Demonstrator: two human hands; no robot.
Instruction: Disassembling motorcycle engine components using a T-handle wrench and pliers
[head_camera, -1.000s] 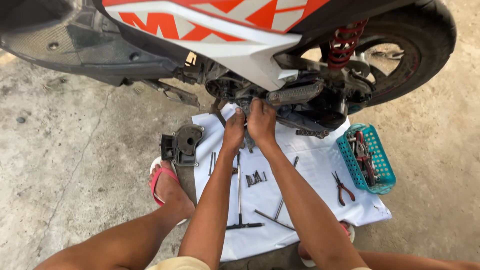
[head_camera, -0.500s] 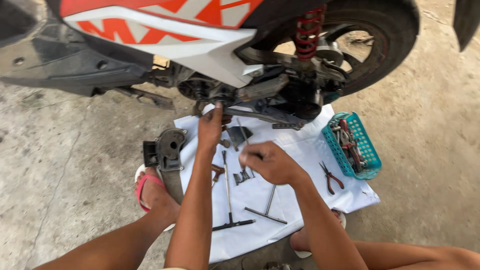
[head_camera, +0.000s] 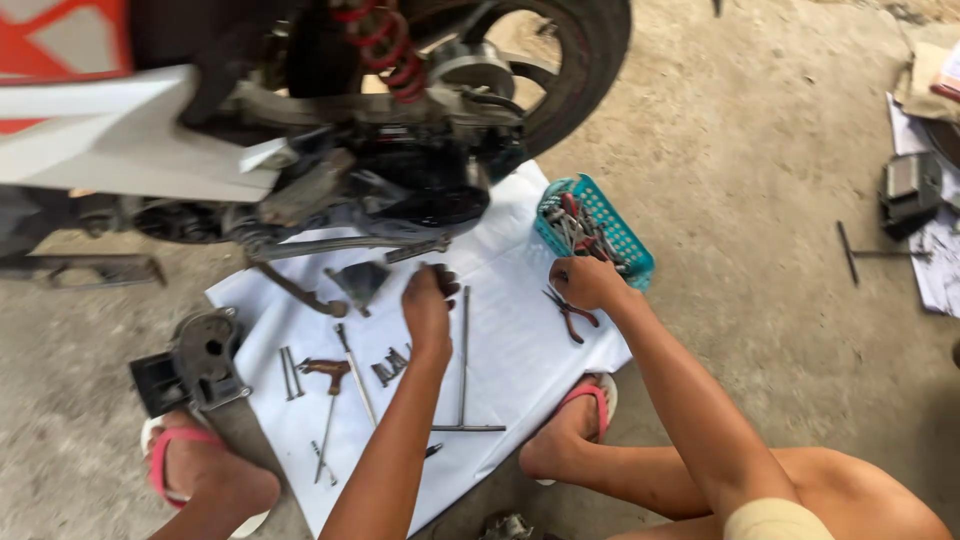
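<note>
Above you stands the orange, white and black scooter (head_camera: 150, 140) on the grey concrete floor (head_camera: 760, 180), its black rear tyre (head_camera: 590, 60) and red coil spring (head_camera: 385, 45) at the top of the view and the dark engine casing (head_camera: 420, 180) hanging over the far edge of the white paper sheet (head_camera: 510, 340) spread on the floor. At the sheet's left edge lies a black and grey metal engine part (head_camera: 195, 365), touching your left foot in its pink-strapped sandal (head_camera: 185, 460); your right foot (head_camera: 565, 440) rests at the sheet's near right edge. At the far right corner of the sheet sits the teal plastic basket (head_camera: 625, 235) full of metal tools. Your left hand (head_camera: 428, 305) hovers over the middle of the sheet, its fingers curled loosely together around something dark that you cannot make out, just beside the long steel T-handle wrench (head_camera: 465, 370). Your right hand (head_camera: 585, 282) is at the near rim of the basket, fingers bent into a fist; whether they pinch a tool there, you cannot tell. Just beneath it lie the red-handled pliers (head_camera: 570, 315). Toward the left edge rest a brown-handled tool (head_camera: 328, 372) and a few short grey sockets (head_camera: 392, 364).
</note>
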